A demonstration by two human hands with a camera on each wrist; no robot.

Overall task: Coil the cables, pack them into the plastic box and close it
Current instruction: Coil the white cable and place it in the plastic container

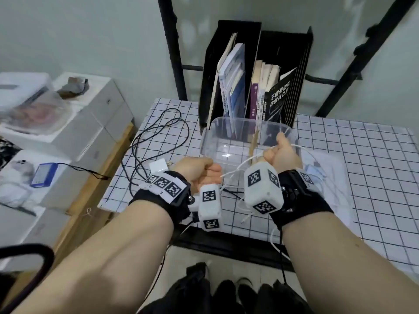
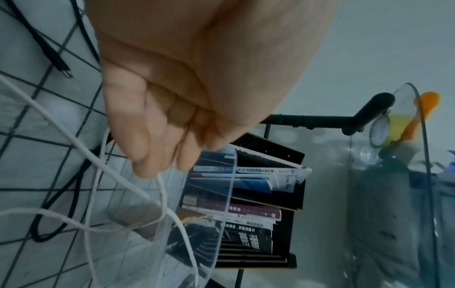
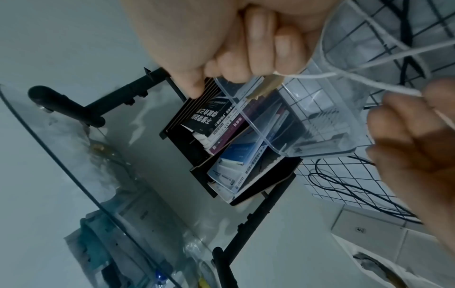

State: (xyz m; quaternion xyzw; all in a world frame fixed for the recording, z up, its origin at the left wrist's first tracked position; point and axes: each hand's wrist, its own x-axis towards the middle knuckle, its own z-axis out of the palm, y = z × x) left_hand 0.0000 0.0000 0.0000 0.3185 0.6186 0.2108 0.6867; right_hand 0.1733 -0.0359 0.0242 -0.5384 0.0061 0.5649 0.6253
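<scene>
A thin white cable [image 1: 240,165] runs between my two hands just above the table's near edge. My left hand [image 1: 201,169] is a fist that grips one stretch of it; the left wrist view shows the white cable [image 2: 162,187] leaving the curled fingers [image 2: 157,152]. My right hand [image 1: 281,152] grips the cable higher up, in front of the clear plastic box [image 1: 210,141], which stands open. In the right wrist view the cable [image 3: 332,75] leads from my right hand [image 3: 246,48] to my left hand [image 3: 418,146]. A black cable [image 1: 158,132] lies in loose loops left of the box.
A black file holder with books [image 1: 256,82] stands right behind the box. A white charger plug [image 1: 158,165] lies by my left wrist. What looks like the clear lid [image 1: 335,189] lies flat to the right. White boxes [image 1: 90,123] sit beyond the table's left edge.
</scene>
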